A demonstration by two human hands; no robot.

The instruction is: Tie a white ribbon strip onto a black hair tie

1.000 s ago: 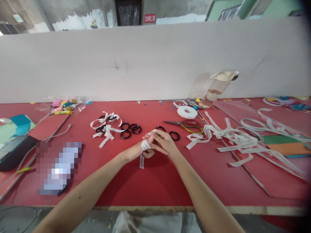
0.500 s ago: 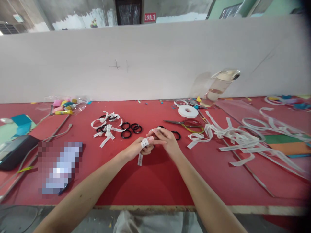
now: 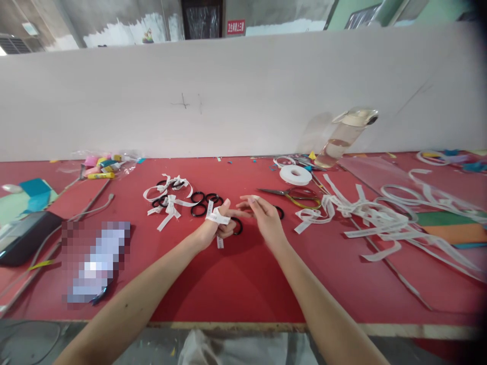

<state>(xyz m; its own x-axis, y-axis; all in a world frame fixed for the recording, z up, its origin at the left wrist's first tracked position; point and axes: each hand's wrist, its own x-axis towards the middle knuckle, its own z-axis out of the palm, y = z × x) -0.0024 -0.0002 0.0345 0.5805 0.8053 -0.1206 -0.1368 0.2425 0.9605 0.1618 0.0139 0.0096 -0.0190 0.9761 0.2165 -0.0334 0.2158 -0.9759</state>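
Table, red-topped with a bare wooden front edge (image 3: 243,284): beneath the flat, round, white spool (image 3: 289,176), from which all places are given.

Panel, broad, smooth, off-white (image 3: 243,96): upright behind the spool.

Ribbons, narrow, white, in a loose tangle (image 3: 371,213): right of the spool and nearer the person.

Bottle, tall, clear, cream-lidded, part-filled (image 3: 338,144): right of the spool and farther back.

Rectangular object, pale lilac, too pixelated to identify (image 3: 97,263): well left of the spool, nearer the person.

Left hand, bare (image 3: 210,229): left of the spool and nearer the person; fingers curled, thumb raised, gripping the last two items below.

Right hand, bare (image 3: 267,219): on the near side of the spool, slightly left; thumb drawn in against the fingers. Whether anything is pinched there cannot be told.

Scissors, dark-bladed, with red and yellow handles (image 3: 287,194): just on the near side of the spool, blades pointing left.

Bows, white ribbon, lying among black rings (image 3: 170,208): well left of the spool.

Loose rings, black, clustered (image 3: 198,215): between bows and spool.

Ribbon strip, white, dark-lettered (image 3: 217,217): left of the spool, wrapped about the left hand, one end hanging below.

Single ring, black, round (image 3: 241,226): left of the spool, at the left hand's fingers.
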